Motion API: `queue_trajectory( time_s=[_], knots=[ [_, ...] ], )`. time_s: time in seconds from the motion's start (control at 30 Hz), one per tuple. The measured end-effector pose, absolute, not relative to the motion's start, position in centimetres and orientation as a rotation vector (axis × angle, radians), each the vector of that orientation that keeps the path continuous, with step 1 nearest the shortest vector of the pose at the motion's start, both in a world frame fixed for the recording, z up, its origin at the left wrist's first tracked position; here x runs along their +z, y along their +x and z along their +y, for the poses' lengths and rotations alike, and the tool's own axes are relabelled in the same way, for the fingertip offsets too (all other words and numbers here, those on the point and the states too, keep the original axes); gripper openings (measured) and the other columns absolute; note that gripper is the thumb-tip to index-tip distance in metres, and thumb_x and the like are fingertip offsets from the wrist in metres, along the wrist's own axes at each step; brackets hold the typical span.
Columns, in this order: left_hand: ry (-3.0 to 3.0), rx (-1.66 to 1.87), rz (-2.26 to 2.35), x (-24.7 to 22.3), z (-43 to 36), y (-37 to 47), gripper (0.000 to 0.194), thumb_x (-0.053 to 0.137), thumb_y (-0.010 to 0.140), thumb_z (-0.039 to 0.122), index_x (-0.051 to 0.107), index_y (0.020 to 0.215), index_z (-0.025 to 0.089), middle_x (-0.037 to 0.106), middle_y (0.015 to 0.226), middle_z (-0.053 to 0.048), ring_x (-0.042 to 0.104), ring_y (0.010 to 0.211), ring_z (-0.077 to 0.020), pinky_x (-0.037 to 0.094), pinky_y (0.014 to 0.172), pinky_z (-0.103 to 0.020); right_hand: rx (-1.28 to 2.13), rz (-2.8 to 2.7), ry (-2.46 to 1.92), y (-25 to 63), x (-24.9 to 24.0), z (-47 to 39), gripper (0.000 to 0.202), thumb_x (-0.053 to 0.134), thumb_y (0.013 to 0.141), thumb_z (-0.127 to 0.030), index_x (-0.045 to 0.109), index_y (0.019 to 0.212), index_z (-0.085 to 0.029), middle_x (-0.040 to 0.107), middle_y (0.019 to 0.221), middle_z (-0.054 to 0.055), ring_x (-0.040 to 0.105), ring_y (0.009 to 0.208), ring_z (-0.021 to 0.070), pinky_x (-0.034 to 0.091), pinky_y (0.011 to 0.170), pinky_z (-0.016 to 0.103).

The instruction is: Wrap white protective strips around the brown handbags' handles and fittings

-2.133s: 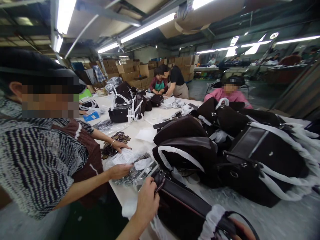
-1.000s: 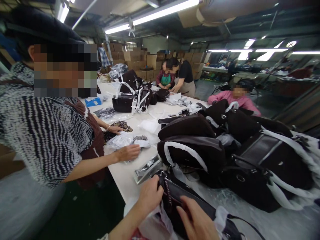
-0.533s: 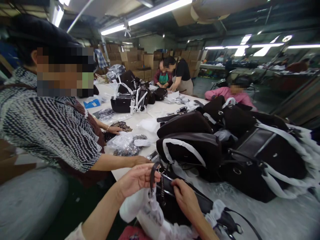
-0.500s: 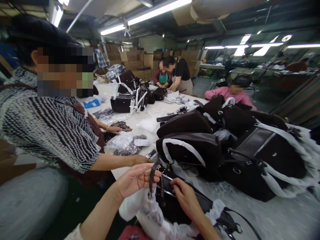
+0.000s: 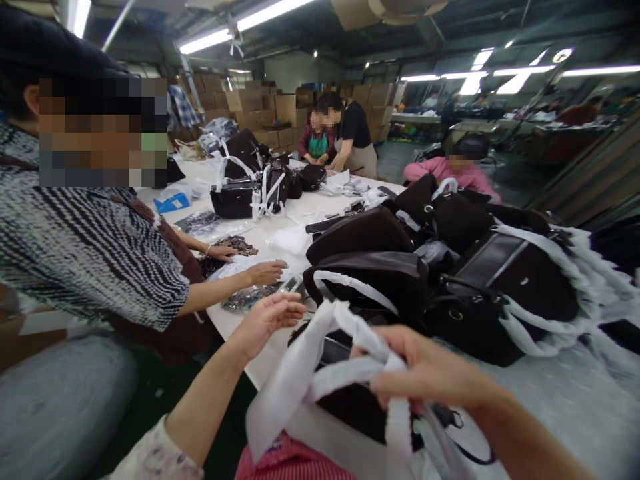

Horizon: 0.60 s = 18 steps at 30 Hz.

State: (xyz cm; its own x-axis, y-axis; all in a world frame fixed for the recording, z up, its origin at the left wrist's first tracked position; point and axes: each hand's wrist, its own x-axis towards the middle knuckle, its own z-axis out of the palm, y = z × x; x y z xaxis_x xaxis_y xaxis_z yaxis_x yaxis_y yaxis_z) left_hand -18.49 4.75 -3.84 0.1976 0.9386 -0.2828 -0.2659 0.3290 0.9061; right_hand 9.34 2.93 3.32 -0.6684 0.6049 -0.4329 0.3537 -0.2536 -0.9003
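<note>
In front of me a black handbag [image 5: 345, 403] lies at the table edge, partly hidden by its straps and my right hand. My right hand [image 5: 417, 367] is closed around the handbag's straps [image 5: 330, 327], which are wrapped in white paper and raised in a loop above the bag. My left hand [image 5: 270, 320] is open beside the loop, fingers stretched out and nothing in them. Just beyond it, a co-worker's hand [image 5: 265, 272] reaches over the table near plastic-wrapped metal parts [image 5: 250, 298].
Black bags [image 5: 370, 280] with white-wrapped handles are heaped at the right. More bags [image 5: 235, 200] and a blue packet [image 5: 173, 203] lie farther along the table. A co-worker in a patterned top [image 5: 100, 253] stands close at the left; other people sit and stand beyond.
My left hand has let go of the dark strap. My right hand has moved from the bag's top to the white-wrapped straps and lifted them. The co-worker's near hand has drawn away from the bag.
</note>
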Motion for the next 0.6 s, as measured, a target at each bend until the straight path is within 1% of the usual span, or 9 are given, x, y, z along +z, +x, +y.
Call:
queue_trajectory(
  time_s=[0.07,0.17,0.2,0.27,0.33,0.4,0.47,0.53,0.6],
  knots=[
    [1.048,1.039,1.298,-4.8,4.8,-18.6,0.028,0.064,0.081,0.034,0.065,0.1,0.014,0.072,0.088,-0.007,0.065,0.08,-0.0186,0.049,0.078,-0.031,1.962,-1.708,-1.14,11.3,5.0,6.2,0.031,0.072,0.068,-0.03,0.062,0.093,-0.016,0.065,0.061,-0.002,0.049,0.045,0.0073,0.037,0.04,0.014],
    [1.463,0.96,1.471,-6.8,3.4,-18.3,0.019,0.052,0.086,0.031,0.065,0.089,0.018,0.069,0.083,-0.005,0.064,0.082,-0.02,0.05,0.081,-0.033,1.931,-1.512,-1.111,12.6,5.7,9.6,0.033,0.076,0.063,-0.031,0.062,0.088,-0.014,0.065,0.059,-0.001,0.044,0.037,0.0044,0.032,0.035,0.013],
    [1.615,0.914,1.445,-7.6,2.6,-18.0,0.021,0.048,0.088,0.029,0.066,0.089,0.019,0.069,0.087,-0.006,0.064,0.087,-0.0209,0.05,0.085,-0.034,1.947,-1.434,-1.092,12.6,5.3,10.1,0.035,0.077,0.062,-0.031,0.062,0.088,-0.014,0.065,0.059,-0.001,0.042,0.035,0.0036,0.031,0.033,0.013],
    [1.839,0.858,1.368,-9.1,1.0,-17.0,0.025,0.045,0.09,0.026,0.067,0.096,0.019,0.069,0.104,-0.01,0.061,0.103,-0.0235,0.046,0.097,-0.038,1.977,-1.315,-1.036,12.3,4.3,10.6,0.039,0.08,0.063,-0.033,0.063,0.091,-0.013,0.067,0.061,-0.001,0.042,0.034,0.0031,0.031,0.032,0.013],
    [1.894,0.867,1.375,-10.1,-0.1,-15.7,0.03,0.05,0.087,0.024,0.064,0.113,0.019,0.063,0.126,-0.013,0.054,0.121,-0.0266,0.038,0.109,-0.043,2.015,-1.256,-0.977,12.2,3.3,10.5,0.042,0.079,0.068,-0.04,0.064,0.094,-0.012,0.069,0.063,0.001,0.043,0.034,0.0033,0.032,0.032,0.013],
    [1.847,0.852,1.392,-10.4,-0.3,-14.5,0.04,0.054,0.083,0.023,0.06,0.122,0.019,0.058,0.133,-0.014,0.049,0.127,-0.0282,0.034,0.112,-0.045,2.066,-1.253,-0.953,12.5,2.9,10.2,0.043,0.076,0.074,-0.046,0.065,0.096,-0.011,0.071,0.064,0.003,0.044,0.034,0.0042,0.033,0.032,0.014],
    [1.832,0.768,1.293,-9.9,0.1,-13.7,0.032,0.053,0.083,0.022,0.065,0.112,0.019,0.063,0.127,-0.013,0.053,0.121,-0.0279,0.036,0.11,-0.044,2.113,-1.296,-0.974,13.1,3.3,10.2,0.042,0.073,0.077,-0.048,0.065,0.096,-0.011,0.072,0.066,0.005,0.05,0.037,0.0066,0.036,0.033,0.015],
    [1.811,0.659,1.127,-8.7,0.7,-13.5,0.023,0.051,0.083,0.022,0.07,0.094,0.019,0.066,0.119,-0.01,0.056,0.113,-0.0263,0.038,0.107,-0.04,2.156,-1.372,-1.029,13.7,4.0,10.4,0.04,0.073,0.078,-0.047,0.064,0.097,-0.013,0.074,0.072,0.006,0.06,0.046,0.0112,0.044,0.04,0.017],
    [1.701,0.518,0.994,-7.2,1.1,-13.9,0.023,0.051,0.08,0.02,0.072,0.089,0.02,0.069,0.112,-0.007,0.06,0.104,-0.0241,0.042,0.101,-0.035,2.176,-1.472,-1.084,14.4,4.7,11.0,0.039,0.073,0.078,-0.046,0.065,0.096,-0.013,0.075,0.077,0.007,0.066,0.057,0.0137,0.048,0.047,0.019]
  ],
)
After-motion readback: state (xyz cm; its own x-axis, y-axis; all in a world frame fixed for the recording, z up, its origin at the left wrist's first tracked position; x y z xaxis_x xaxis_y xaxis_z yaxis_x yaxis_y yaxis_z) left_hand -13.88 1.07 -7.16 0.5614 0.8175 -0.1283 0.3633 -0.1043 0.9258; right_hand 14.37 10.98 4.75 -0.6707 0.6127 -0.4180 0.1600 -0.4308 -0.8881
